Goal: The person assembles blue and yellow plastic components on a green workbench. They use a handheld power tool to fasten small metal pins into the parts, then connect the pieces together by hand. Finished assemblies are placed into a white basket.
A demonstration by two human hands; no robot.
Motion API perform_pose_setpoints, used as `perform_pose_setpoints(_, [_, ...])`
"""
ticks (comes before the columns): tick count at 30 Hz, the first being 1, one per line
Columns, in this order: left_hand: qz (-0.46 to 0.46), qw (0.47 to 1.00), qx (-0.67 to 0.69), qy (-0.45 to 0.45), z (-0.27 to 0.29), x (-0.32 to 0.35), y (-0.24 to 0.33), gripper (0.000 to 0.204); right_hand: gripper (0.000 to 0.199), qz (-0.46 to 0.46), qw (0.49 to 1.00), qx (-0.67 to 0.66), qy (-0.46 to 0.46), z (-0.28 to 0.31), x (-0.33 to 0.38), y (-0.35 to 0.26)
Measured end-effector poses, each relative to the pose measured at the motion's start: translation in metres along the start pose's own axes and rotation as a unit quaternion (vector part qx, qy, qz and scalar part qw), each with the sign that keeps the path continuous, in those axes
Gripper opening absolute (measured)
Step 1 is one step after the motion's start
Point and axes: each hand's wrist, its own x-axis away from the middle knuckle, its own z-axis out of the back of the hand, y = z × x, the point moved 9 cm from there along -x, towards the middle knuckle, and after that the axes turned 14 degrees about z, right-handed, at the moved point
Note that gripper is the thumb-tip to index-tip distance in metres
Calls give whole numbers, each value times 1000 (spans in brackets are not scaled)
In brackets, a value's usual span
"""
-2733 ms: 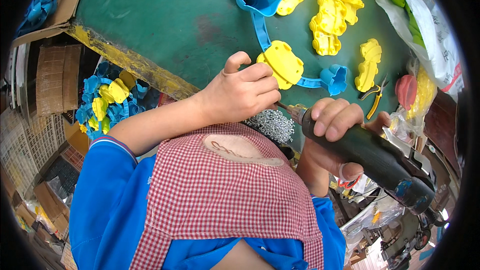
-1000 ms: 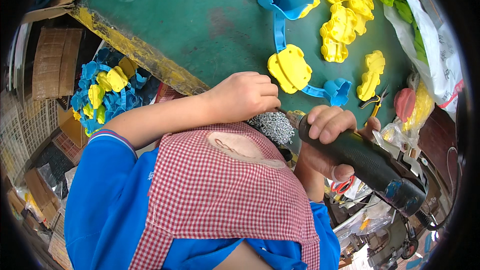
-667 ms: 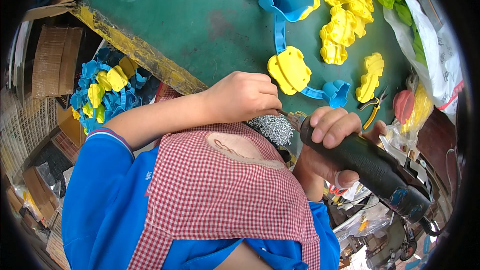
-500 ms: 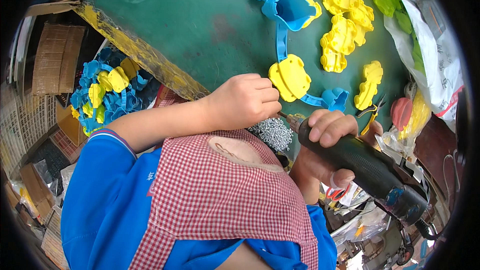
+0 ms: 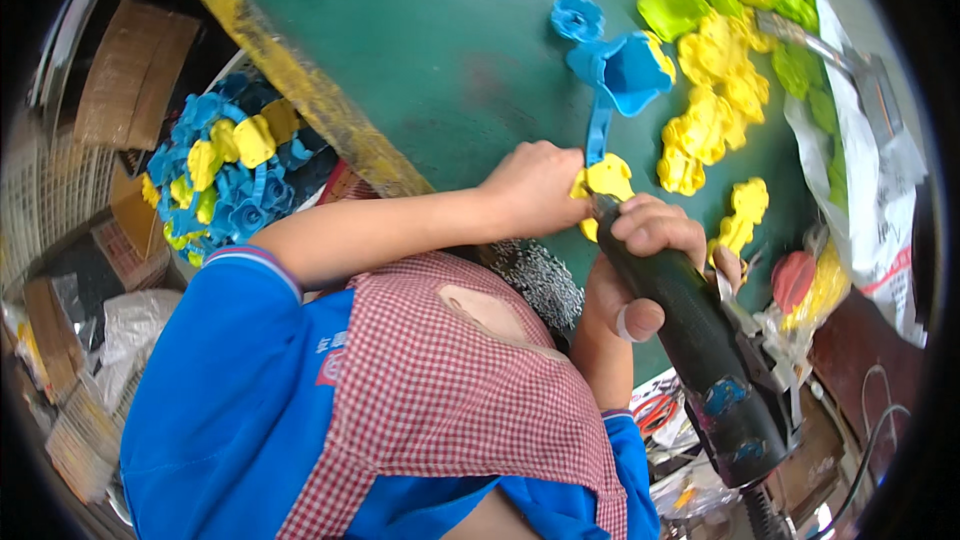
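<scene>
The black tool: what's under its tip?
Yellow piece shows around the tip; whatever lies directly underneath can't be seen, covered by the black tool and left hand.

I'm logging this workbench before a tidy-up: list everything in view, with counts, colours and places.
Power tool: one, black, right of centre
Yellow piece: one, yellow, at the tool's tip
Cup-shaped part: one, blue, upper centre
Heaped pieces: several, yellow, upper right
Leafy pieces: several, lime green, upper right
Metal tool: one, grey, upper right
Bag: one, white, far right
Reddish piece: one, red, right
Screw pile: uncountable, silvery, beside apron
Parts heap: many, blue/yellow/green, left
Cardboard: several, brown, left
Table: one, green, top
Apron: one, red-white check, bottom
Shirt: one, blue, bottom
Left grip: one, bare, at yellow piece
Right grip: one, bare, around power tool
</scene>
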Motion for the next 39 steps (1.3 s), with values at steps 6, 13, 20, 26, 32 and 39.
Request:
perform_pose_setpoints(6, [-10, 999, -21, -27, 0, 12, -4, 41, 68, -78, 996, -7, 49, 22, -18, 3])
perform_pose_setpoints(13, [9, 940, 150, 306, 191, 96, -105, 36, 60, 44, 982, -147, 110, 49, -74, -43])
perform_pose_setpoints(20, [87, 263, 614, 739, 311, 372, -453, 32, 51, -14, 995, 28, 93, 34, -47, -20])
perform_pose_setpoints(26, [182, 349, 701, 594, 302, 381, -582, 35, 50, -25, 997, 20, 69, 36, -48, -15])
perform_pose_setpoints(32, [16, 505, 372, 779, 372, 331, -422, 20, 82, -72, 992, 63, 78, 76, -33, -9])
perform_pose_setpoints(39, [-109, 918, 17, 381, 295, 22, -58, 25, 58, 12, 933, 287, 217, 181, -17, -55])
